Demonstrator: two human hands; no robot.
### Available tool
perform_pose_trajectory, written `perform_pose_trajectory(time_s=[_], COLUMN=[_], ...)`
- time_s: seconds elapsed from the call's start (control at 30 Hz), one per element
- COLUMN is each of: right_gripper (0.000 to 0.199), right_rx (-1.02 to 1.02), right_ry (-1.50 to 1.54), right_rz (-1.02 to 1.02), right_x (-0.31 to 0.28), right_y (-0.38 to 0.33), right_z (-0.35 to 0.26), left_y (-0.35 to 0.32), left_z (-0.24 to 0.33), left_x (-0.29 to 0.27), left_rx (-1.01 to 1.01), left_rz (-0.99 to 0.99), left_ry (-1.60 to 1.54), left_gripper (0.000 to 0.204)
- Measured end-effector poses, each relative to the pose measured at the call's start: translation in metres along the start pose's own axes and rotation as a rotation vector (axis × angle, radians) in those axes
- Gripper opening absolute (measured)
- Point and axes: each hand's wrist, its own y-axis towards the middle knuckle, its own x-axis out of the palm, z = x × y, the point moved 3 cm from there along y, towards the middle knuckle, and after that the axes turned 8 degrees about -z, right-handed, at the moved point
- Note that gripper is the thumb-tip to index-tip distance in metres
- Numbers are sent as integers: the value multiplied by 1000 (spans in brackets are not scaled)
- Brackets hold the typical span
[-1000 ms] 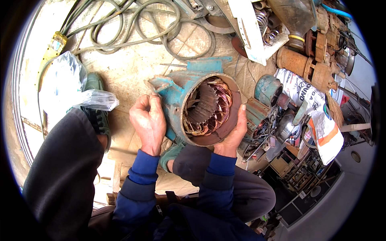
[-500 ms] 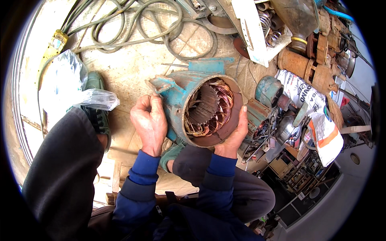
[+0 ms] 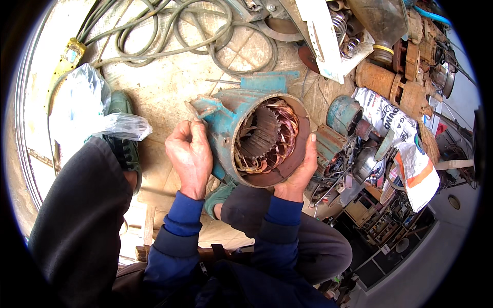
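Note:
A teal motor housing [image 3: 226, 128] with a rusty rim is tilted so its round opening faces me. Inside sit the toothed stator core [image 3: 260, 134] and a ring of copper windings [image 3: 289, 128]. My left hand [image 3: 190, 159] is closed at the housing's left side, its fingers curled on a projecting foot. My right hand [image 3: 300, 172] grips the lower right rim, thumb along the outer edge and the other fingers hidden beneath. Behind the housing lies a flat teal metal piece [image 3: 264, 83].
Coiled cable [image 3: 205, 49] lies on the floor ahead, running near a yellow power strip [image 3: 71, 54]. A clear plastic bag [image 3: 87, 102] lies by my left shoe [image 3: 123, 149]. To the right are a smaller teal motor part [image 3: 344, 114], rusty motors [image 3: 375, 79] and a white printed sack [image 3: 411, 159].
Almost nothing differs. Both hands keep their places on the motor housing, which has shifted only very slightly.

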Motion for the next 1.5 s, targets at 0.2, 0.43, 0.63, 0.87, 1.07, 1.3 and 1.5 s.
perform_pose_trajectory(time_s=[0.2, 0.43, 0.63, 0.87, 1.07, 1.3, 1.5], right_gripper=[55, 53, 53, 53, 56, 57, 57], right_rx=[16, 0, -5, -8, 10, 2, 10], right_ry=[-31, -6, -15, -1, -9, -45, -37], right_rz=[-17, 11, 13, -11, -61, -39, -42], right_x=[-3, 1, -1, -2, -5, -4, -6], right_y=[1, -1, 0, 1, 1, 1, 1], right_z=[0, 0, 0, 1, 2, 2, 1], left_y=[0, 0, 0, -1, -2, -1, -1], left_z=[0, -4, -2, 0, -1, -6, -2], left_x=[0, 0, 1, 0, -1, -1, 1], left_rx=[4, 9, 2, 8, 15, 12, 9], left_rz=[4, 10, 9, 3, 6, 15, 12], left_ry=[-23, -6, -11, -15, 0, 11, 9], left_gripper=[38, 39, 39, 36, 36, 36, 36])
